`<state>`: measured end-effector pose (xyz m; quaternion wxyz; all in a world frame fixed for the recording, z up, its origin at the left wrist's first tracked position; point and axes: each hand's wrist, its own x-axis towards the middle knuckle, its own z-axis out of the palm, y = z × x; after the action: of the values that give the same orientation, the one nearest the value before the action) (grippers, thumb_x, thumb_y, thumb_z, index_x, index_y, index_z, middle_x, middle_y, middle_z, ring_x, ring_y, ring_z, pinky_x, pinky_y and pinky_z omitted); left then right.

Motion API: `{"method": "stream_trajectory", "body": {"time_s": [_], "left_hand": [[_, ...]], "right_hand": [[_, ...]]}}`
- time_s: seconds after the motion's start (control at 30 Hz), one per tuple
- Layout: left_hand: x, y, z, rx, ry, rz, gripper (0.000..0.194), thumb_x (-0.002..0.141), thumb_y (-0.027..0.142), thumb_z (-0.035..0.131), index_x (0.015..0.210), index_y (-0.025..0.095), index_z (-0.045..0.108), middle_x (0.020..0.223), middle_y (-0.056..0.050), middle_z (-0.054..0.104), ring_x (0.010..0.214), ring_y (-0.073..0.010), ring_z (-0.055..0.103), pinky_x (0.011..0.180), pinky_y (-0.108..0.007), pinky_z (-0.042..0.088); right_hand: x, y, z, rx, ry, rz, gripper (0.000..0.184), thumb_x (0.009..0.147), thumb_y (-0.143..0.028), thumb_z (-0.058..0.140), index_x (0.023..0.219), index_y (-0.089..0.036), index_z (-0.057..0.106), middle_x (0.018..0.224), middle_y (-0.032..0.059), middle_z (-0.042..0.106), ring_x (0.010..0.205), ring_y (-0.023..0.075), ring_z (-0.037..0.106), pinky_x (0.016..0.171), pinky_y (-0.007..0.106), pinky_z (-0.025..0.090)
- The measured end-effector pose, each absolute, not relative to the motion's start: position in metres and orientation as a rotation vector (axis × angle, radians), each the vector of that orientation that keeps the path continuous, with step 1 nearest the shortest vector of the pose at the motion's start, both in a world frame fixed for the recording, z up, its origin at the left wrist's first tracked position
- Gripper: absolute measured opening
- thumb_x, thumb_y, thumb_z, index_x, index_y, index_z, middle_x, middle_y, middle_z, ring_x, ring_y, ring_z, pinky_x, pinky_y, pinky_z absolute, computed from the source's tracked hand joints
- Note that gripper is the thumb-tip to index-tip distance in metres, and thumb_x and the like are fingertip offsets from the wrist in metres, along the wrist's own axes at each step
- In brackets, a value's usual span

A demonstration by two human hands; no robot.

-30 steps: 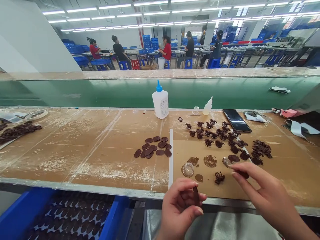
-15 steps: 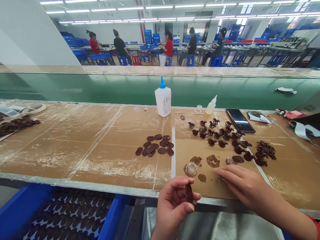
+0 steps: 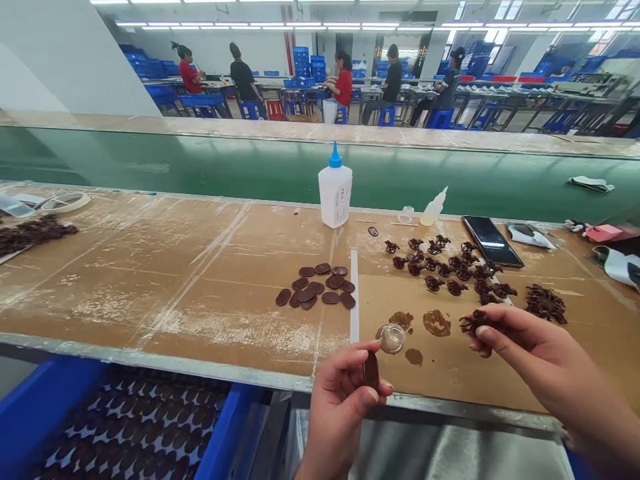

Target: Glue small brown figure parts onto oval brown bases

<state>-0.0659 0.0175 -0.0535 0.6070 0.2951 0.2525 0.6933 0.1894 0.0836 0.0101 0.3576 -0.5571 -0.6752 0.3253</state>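
Observation:
My left hand (image 3: 345,400) is closed on a dark brown oval piece (image 3: 371,370), held upright at the bench's front edge. My right hand (image 3: 525,353) pinches a small dark brown spiky piece (image 3: 473,323) lifted just above the cardboard sheet (image 3: 450,367). A small clear glue cup (image 3: 391,338) sits between the two hands, beside brown glue smears (image 3: 436,323). More brown oval pieces (image 3: 317,293) lie in a cluster to the left, and several spiky pieces (image 3: 450,263) lie spread beyond my right hand.
A white glue bottle with a blue cap (image 3: 335,190) and a small squeeze bottle (image 3: 433,208) stand at the back. A black phone (image 3: 491,240) lies right. A blue bin (image 3: 125,427) of brown pieces sits below left. The green conveyor (image 3: 200,167) runs behind; people sit far off.
My right hand reached down to the cardboard, took up a spiky piece and lifted it. My left hand kept holding the oval piece. The camera tilted slightly down.

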Motion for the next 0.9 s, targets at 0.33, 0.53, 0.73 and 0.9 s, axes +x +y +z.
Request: {"method": "stream_trajectory", "body": {"time_s": [0.33, 0.53, 0.73, 0.9], "left_hand": [[-0.07, 0.018, -0.053, 0.578, 0.495, 1.61, 0.024, 0.085, 0.028, 0.086, 0.108, 0.032, 0.081, 0.124, -0.002, 0.079, 0.079, -0.0131, 0.08, 0.068, -0.015, 0.062], [-0.072, 0.02, -0.053, 0.557, 0.485, 1.567, 0.032, 0.084, 0.026, 0.087, 0.115, 0.031, 0.081, 0.122, -0.003, 0.08, 0.081, -0.0145, 0.081, 0.071, -0.015, 0.064], [-0.076, 0.02, -0.06, 0.599, 0.524, 1.535, 0.033, 0.085, 0.025, 0.085, 0.117, 0.034, 0.08, 0.134, -0.003, 0.074, 0.083, -0.0176, 0.081, 0.076, -0.022, 0.067], [-0.08, 0.021, -0.062, 0.632, 0.562, 1.52, 0.033, 0.087, 0.026, 0.084, 0.118, 0.034, 0.079, 0.13, -0.004, 0.077, 0.083, -0.0182, 0.081, 0.076, -0.023, 0.068]], "right_hand": [[0.132, 0.095, 0.013, -1.376, -2.086, 0.687, 0.027, 0.095, -0.046, 0.061, 0.087, -0.023, 0.073, 0.082, 0.0049, 0.075, 0.071, 0.021, 0.07, 0.063, 0.03, 0.055], [0.193, 0.103, 0.016, -1.722, -1.889, 0.321, 0.037, 0.093, -0.06, 0.058, 0.099, -0.025, 0.069, 0.085, 0.0069, 0.075, 0.073, 0.0279, 0.071, 0.062, 0.038, 0.053], [0.23, 0.103, 0.013, -1.816, -1.954, 0.143, 0.036, 0.09, -0.056, 0.054, 0.093, -0.024, 0.069, 0.1, 0.0107, 0.076, 0.092, 0.0321, 0.071, 0.08, 0.045, 0.054], [0.231, 0.098, 0.007, -1.916, -1.936, 0.173, 0.032, 0.091, -0.051, 0.057, 0.092, -0.023, 0.071, 0.082, 0.0054, 0.076, 0.069, 0.0238, 0.068, 0.062, 0.034, 0.05]]}}
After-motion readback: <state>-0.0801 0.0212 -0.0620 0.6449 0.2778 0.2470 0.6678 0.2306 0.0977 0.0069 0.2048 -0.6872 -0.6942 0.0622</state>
